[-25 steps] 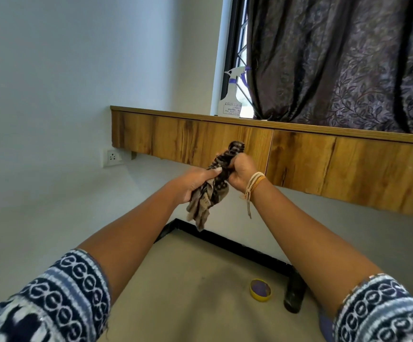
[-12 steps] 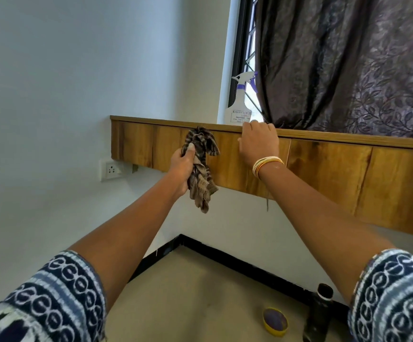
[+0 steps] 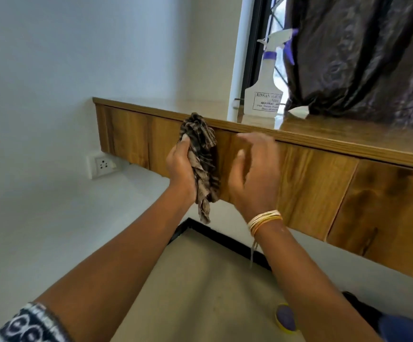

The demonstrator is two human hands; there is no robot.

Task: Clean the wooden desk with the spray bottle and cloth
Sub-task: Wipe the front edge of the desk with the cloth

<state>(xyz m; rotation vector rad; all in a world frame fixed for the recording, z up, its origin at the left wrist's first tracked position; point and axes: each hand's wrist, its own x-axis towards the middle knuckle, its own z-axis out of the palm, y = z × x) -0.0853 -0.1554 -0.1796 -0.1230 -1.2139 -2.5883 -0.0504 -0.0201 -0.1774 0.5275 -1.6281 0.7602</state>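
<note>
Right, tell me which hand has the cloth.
The left hand grips the striped cloth; the right hand, with the wrist bands, holds nothing, its fingers spread.

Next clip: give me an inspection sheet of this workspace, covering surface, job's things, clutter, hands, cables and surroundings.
Surface: wooden desk, wall-mounted, glossy top, grained front panels.
Job's things: spray bottle upright on the desk top by the window; checked cloth bunched against the desk front.
Clutter: yellow-rimmed lid on the floor; dark object beside it, unclear.
Hands: left hand grips the cloth; right hand blurred, fingers spread, holding nothing.
Cables: nothing seen.
Surroundings: wall socket below the desk's left end; dark curtain resting on the desk top; window frame.
</note>
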